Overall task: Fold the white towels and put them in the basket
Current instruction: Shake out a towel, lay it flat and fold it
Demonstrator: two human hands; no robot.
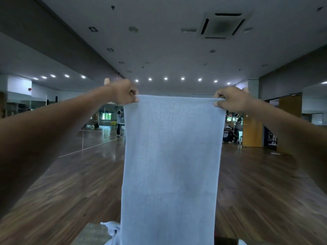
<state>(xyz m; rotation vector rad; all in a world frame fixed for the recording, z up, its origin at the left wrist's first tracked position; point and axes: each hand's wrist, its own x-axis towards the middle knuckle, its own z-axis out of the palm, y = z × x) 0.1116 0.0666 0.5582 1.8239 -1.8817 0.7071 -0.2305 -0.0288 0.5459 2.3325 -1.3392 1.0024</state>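
A long white towel (pixel 171 165) hangs straight down in front of me, held up at arm's length by its top edge. My left hand (pixel 123 93) pinches the top left corner and my right hand (pixel 231 99) pinches the top right corner, so the edge is stretched taut between them. The towel's lower end runs out of the frame at the bottom. More white cloth (pixel 111 228) lies bunched at the bottom, left of the hanging towel. No basket is in view.
A grey surface (pixel 92 234) shows at the bottom left under the bunched cloth. Beyond is a wide hall with a dark wooden floor (pixel 70 183), mirror walls at left, wooden doors (pixel 253 133) at right, and people far off.
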